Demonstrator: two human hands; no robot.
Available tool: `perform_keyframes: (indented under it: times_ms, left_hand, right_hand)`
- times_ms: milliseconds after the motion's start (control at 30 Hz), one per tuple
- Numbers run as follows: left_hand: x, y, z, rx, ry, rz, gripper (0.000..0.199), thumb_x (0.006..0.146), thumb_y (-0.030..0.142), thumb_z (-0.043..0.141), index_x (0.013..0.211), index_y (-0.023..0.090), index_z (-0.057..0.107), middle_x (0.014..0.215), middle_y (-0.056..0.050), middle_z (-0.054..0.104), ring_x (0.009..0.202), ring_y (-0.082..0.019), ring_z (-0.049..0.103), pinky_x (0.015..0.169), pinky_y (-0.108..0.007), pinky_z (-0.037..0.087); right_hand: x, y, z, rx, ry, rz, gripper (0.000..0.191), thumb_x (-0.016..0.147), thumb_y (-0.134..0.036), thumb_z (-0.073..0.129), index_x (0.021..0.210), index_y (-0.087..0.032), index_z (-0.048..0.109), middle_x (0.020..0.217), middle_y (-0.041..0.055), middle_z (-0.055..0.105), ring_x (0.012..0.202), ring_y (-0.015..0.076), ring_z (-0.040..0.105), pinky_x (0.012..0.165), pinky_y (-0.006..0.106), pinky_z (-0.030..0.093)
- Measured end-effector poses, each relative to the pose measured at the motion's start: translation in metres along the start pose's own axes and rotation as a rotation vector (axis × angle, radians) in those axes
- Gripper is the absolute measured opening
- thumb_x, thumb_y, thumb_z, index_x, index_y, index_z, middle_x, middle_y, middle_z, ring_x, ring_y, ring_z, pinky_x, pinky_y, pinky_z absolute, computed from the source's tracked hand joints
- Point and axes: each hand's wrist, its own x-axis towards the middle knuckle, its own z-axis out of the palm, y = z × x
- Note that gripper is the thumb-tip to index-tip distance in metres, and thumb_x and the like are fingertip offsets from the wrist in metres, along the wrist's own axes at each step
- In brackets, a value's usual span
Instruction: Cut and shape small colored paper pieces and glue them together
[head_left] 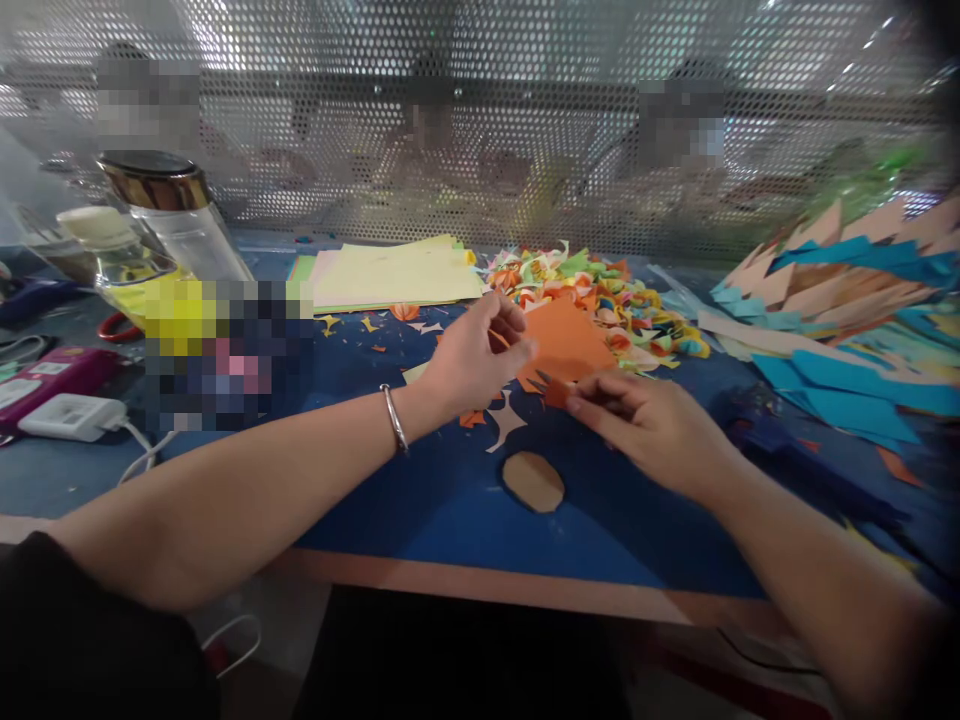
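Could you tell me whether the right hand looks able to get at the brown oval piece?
Probably yes: the brown oval piece lies uncovered on the blue tabletop, nearer the body than the right hand, though that hand seems to be pinching the orange paper.

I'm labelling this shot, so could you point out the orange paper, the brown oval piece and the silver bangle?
Orange paper [574, 338]: head view, middle of the sheet.
Brown oval piece [534, 482]: head view, its centre.
Silver bangle [394, 418]: head view, middle of its visible band.

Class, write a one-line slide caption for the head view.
Both hands hold orange paper above a blue work surface, beside curled paper scraps.
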Motion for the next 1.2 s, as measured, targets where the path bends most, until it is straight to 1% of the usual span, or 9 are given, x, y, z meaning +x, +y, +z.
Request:
perform_keyframes:
  times_ms: [67, 200, 400, 600, 733, 867, 1033, 1100, 1200]
  left_hand:
    - [0.004, -0.004, -0.004, 0.052, 0.059, 0.050, 0.023, 0.084, 0.008, 0.070, 0.088, 0.022, 0.052, 0.083, 0.002, 0.062, 0.069, -0.009, 0.055, 0.069, -0.028, 0.046]
    - [0.010, -0.007, -0.013, 0.098, 0.102, 0.075, 0.021, 0.084, 0.007, 0.068, 0.091, 0.022, 0.055, 0.081, 0.002, 0.062, 0.072, -0.011, 0.057, 0.072, -0.027, 0.047]
    - [0.019, -0.012, -0.025, 0.146, 0.157, 0.091, 0.019, 0.085, 0.006, 0.066, 0.085, 0.021, 0.055, 0.084, 0.001, 0.066, 0.071, -0.009, 0.058, 0.070, -0.026, 0.046]
    - [0.028, -0.029, -0.031, 0.256, 0.089, 0.053, 0.008, 0.086, 0.012, 0.065, 0.082, 0.019, 0.062, 0.084, -0.003, 0.072, 0.071, -0.011, 0.059, 0.069, -0.029, 0.047]
    - [0.033, -0.039, -0.038, 0.354, 0.005, 0.020, 0.005, 0.086, 0.016, 0.064, 0.083, 0.018, 0.067, 0.089, -0.005, 0.076, 0.077, -0.014, 0.063, 0.073, -0.030, 0.048]
    - [0.035, -0.044, -0.043, 0.470, -0.077, -0.011, 0.013, 0.081, 0.013, 0.061, 0.086, 0.017, 0.072, 0.090, -0.007, 0.078, 0.080, -0.016, 0.066, 0.075, -0.033, 0.049]
    - [0.035, -0.049, -0.043, 0.520, -0.102, 0.010, 0.022, 0.076, 0.011, 0.059, 0.092, 0.017, 0.073, 0.102, -0.009, 0.079, 0.089, -0.019, 0.069, 0.082, -0.034, 0.052]
    - [0.036, -0.052, -0.041, 0.508, -0.110, 0.028, 0.026, 0.075, 0.013, 0.062, 0.098, 0.017, 0.074, 0.109, -0.011, 0.079, 0.097, -0.021, 0.071, 0.089, -0.036, 0.054]
    - [0.038, -0.057, -0.037, 0.478, -0.147, 0.054, 0.040, 0.076, 0.018, 0.067, 0.116, 0.016, 0.073, 0.120, -0.013, 0.078, 0.109, -0.025, 0.071, 0.099, -0.040, 0.055]
  right_hand:
    - [0.000, 0.003, 0.002, -0.038, -0.036, -0.011, 0.042, 0.093, -0.060, 0.060, 0.077, -0.022, 0.070, 0.066, 0.0020, 0.063, 0.051, 0.0131, 0.051, 0.048, 0.028, 0.041]
    - [0.000, 0.006, 0.003, -0.103, -0.071, -0.040, 0.041, 0.092, -0.059, 0.060, 0.075, -0.022, 0.070, 0.067, 0.0026, 0.063, 0.053, 0.0141, 0.054, 0.049, 0.028, 0.043]
    - [-0.001, 0.008, 0.003, -0.113, -0.090, -0.065, 0.045, 0.094, -0.062, 0.060, 0.076, -0.023, 0.072, 0.069, 0.0027, 0.067, 0.049, 0.0129, 0.051, 0.048, 0.029, 0.040]
    - [-0.003, 0.004, 0.002, -0.107, -0.083, -0.049, 0.048, 0.095, -0.066, 0.058, 0.077, -0.024, 0.072, 0.070, 0.0040, 0.067, 0.054, 0.0161, 0.056, 0.051, 0.031, 0.043]
    - [-0.004, 0.009, 0.000, -0.116, -0.020, -0.033, 0.047, 0.097, -0.065, 0.056, 0.079, -0.025, 0.072, 0.075, 0.0053, 0.071, 0.058, 0.0180, 0.059, 0.054, 0.032, 0.046]
    - [-0.002, 0.020, -0.004, -0.190, 0.044, -0.009, 0.045, 0.096, -0.065, 0.058, 0.082, -0.025, 0.074, 0.073, 0.0046, 0.072, 0.057, 0.0176, 0.059, 0.054, 0.032, 0.045]
    - [-0.001, 0.032, -0.006, -0.233, 0.043, 0.027, 0.045, 0.093, -0.067, 0.060, 0.084, -0.025, 0.075, 0.072, 0.0048, 0.070, 0.057, 0.0179, 0.058, 0.055, 0.032, 0.046]
    - [-0.001, 0.034, -0.006, -0.243, 0.035, 0.033, 0.046, 0.092, -0.068, 0.062, 0.082, -0.025, 0.073, 0.070, 0.0049, 0.068, 0.054, 0.0175, 0.055, 0.053, 0.033, 0.045]
    - [-0.001, 0.037, -0.006, -0.279, 0.032, 0.017, 0.043, 0.091, -0.066, 0.063, 0.082, -0.025, 0.073, 0.071, 0.0052, 0.066, 0.054, 0.0176, 0.053, 0.052, 0.034, 0.043]
